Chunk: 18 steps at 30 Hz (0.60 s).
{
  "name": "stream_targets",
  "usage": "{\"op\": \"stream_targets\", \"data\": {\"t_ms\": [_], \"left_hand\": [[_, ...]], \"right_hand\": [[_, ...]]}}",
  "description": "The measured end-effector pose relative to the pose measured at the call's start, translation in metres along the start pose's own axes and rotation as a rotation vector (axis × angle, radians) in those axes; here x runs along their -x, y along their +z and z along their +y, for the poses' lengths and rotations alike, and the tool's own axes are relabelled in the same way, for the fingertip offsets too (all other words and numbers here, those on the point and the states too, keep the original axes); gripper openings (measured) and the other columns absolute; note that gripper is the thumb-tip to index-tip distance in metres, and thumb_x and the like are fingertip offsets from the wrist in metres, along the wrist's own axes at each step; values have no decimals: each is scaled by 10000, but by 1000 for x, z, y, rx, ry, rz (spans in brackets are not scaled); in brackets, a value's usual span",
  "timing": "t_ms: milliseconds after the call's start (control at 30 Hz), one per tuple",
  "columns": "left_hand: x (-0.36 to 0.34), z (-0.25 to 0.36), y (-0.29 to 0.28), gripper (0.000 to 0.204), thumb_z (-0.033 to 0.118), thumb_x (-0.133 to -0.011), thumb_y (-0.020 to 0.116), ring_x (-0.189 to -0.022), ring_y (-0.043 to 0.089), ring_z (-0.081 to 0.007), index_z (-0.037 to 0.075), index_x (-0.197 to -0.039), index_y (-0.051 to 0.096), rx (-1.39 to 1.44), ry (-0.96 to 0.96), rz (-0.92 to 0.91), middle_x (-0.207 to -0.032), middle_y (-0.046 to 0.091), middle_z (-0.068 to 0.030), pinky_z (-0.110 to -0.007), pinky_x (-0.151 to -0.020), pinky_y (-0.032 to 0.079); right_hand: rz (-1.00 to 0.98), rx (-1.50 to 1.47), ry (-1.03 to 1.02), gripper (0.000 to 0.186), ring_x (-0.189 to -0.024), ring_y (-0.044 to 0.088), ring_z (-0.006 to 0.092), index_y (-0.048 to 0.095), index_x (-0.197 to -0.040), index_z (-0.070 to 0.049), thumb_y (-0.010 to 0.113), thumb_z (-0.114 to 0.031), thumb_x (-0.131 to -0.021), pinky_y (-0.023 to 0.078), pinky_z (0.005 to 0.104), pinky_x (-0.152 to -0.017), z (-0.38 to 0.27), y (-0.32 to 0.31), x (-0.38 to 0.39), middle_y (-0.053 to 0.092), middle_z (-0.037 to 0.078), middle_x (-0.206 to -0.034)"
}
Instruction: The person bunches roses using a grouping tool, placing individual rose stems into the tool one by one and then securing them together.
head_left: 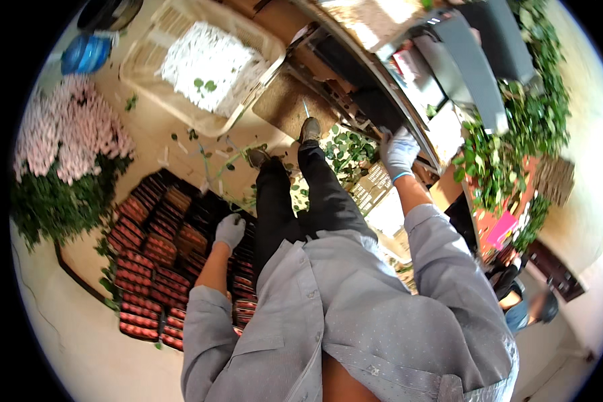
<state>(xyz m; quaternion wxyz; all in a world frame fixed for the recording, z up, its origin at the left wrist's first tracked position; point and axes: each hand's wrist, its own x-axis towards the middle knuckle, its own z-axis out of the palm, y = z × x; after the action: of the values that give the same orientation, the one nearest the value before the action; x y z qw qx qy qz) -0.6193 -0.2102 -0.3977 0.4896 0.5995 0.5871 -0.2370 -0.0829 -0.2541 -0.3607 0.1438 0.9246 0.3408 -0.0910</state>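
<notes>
The left hand [230,231], in a pale glove, is loosely curled with the fingers bent inward, and from where I stand nothing shows in its grip; it hangs at the edge of the stack of black packs [171,258], though whether it touches them I cannot tell. The right hand [400,149], gloved too, is half closed at the edge of the desk [402,97]; its palm is turned from view, so I can't say if it has hold of anything. I'd judge this a pause between handlings, the person standing with arms spread; lifting a pack from here would call for the left fingers to uncurl. The stack lies on the floor to the person's left, and its packs point various ways, most with their long axis slanting from far left to near right, red rows facing up. Going down in size, a cream plastic crate [137,77] stands beyond the feet, holding a heap of white pieces [208,60]; a mass of pink flowers [77,124] stands farther left, blooms up over dark green leaves. Trailing foliage [539,100] spreads behind the grey machine [462,67] on the desk. Smaller again are a blue bottle [86,55] beside the crate and a bright pink sheet [501,229] at the far right.
</notes>
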Motion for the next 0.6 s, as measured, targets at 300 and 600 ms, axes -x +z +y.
{"op": "stream_targets", "data": {"t_ms": [300,600], "left_hand": [[-12,87,41,443,313,-960,626,-1169,661,-375,22,-1292,660,32,72,-79,-1244,709,-193,-437,-1020,512],[2,181,-27,621,333,-929,680,-1254,587,-383,37,-1450,520,-240,342,19,-1411,584,-202,-465,-1061,462]], "right_hand": [[18,-159,-109,539,-1209,616,436,610,-1344,-44,551,-469,-1017,489,485,-1025,49,57,-63,630,250,-1352],[375,-422,-426,77,-753,648,384,633,-965,-72,578,-69,-911,539,504,-691,-49,-58,28,627,174,-821]]}}
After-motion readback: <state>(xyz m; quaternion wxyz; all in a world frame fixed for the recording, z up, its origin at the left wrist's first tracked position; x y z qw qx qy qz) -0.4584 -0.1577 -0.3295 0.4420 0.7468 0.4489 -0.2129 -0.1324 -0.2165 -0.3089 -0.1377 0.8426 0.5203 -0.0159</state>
